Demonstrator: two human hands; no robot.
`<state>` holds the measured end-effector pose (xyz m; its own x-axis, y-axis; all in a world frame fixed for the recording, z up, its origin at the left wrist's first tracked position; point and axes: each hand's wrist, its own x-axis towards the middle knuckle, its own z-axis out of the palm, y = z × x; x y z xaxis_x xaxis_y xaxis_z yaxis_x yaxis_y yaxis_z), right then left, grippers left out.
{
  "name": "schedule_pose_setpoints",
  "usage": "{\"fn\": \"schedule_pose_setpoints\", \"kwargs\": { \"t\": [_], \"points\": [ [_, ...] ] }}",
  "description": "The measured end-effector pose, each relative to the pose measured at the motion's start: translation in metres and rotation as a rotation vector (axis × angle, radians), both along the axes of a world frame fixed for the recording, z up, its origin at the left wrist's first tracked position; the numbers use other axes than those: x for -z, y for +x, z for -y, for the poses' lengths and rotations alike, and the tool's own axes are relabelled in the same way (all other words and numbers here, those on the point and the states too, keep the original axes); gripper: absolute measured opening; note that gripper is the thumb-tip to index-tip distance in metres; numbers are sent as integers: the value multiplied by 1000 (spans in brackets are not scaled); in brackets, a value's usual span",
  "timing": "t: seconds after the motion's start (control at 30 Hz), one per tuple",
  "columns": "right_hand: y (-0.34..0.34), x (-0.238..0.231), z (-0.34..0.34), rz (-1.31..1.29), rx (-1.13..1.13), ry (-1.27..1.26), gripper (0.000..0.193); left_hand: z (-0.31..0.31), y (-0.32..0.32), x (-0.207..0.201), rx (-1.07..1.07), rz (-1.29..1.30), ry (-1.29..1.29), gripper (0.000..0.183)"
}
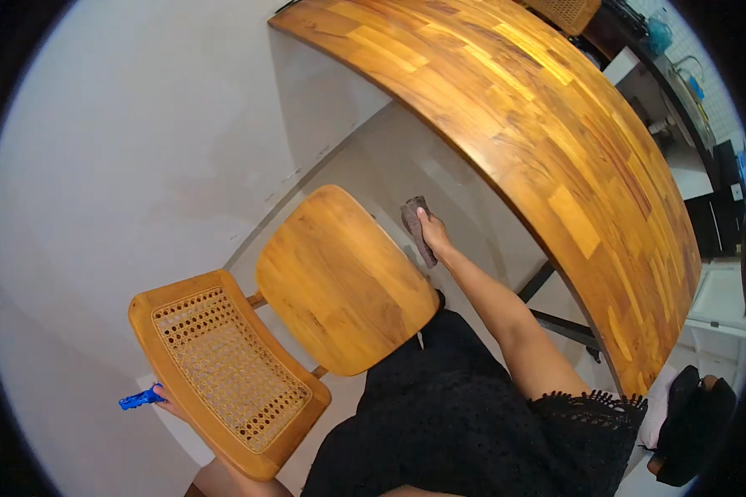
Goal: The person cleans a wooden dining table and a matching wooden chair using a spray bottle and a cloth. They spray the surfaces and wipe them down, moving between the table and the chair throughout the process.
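Between the chair seat (344, 277) and the table (514, 108) edge, our right hand (434, 232) wraps closed around the brown cloth (411, 217), while our left hand (169, 402), half hidden behind the cane backrest (232, 364), meets a blue spray head (142, 398) that could slip if that grip, which we can't tell, is loose.

A wooden worktop (530, 141) of mixed honey-brown strips stands on dark metal legs (565, 328) over a pale floor (381, 161), near a white wall (141, 149). Beyond it show a partial cane panel (565, 10) and white tiles (711, 50); a black item (695, 427), kind unclear, sits lower right.
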<state>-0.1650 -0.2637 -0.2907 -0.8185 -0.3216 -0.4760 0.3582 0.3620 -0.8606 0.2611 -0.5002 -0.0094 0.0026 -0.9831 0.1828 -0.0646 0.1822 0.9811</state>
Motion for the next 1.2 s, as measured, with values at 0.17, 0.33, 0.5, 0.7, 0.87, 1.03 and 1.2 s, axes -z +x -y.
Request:
{"fn": "schedule_pose_setpoints", "kwargs": {
  "t": [0.17, 0.33, 0.5, 0.7, 0.87, 1.03, 1.2],
  "points": [
    [17, 11, 29, 290, -245, 85, 72, -32, 23, 10, -27, 74, 108, 46],
    [19, -14, 51, 583, -343, 30, 90, -66, 58, 11, -102, 204, 207, 46],
    [22, -19, 61, 452, -287, 321, 104, -87, 78, 18, -155, 251, 317, 46],
    [21, 7, 58, 333, -256, 371, 104, -107, 99, 11, -170, 256, 351, 46],
    [13, -5, 42, 266, -203, 273, 93, -109, 110, 13, -149, 233, 361, 46],
    [16, -46, 46, 333, -306, 370, 97, -114, 113, 6, -165, 244, 344, 45],
    [2, -32, 39, 263, -276, 367, 96, -114, 108, 5, -161, 230, 347, 45]
  ]
}}
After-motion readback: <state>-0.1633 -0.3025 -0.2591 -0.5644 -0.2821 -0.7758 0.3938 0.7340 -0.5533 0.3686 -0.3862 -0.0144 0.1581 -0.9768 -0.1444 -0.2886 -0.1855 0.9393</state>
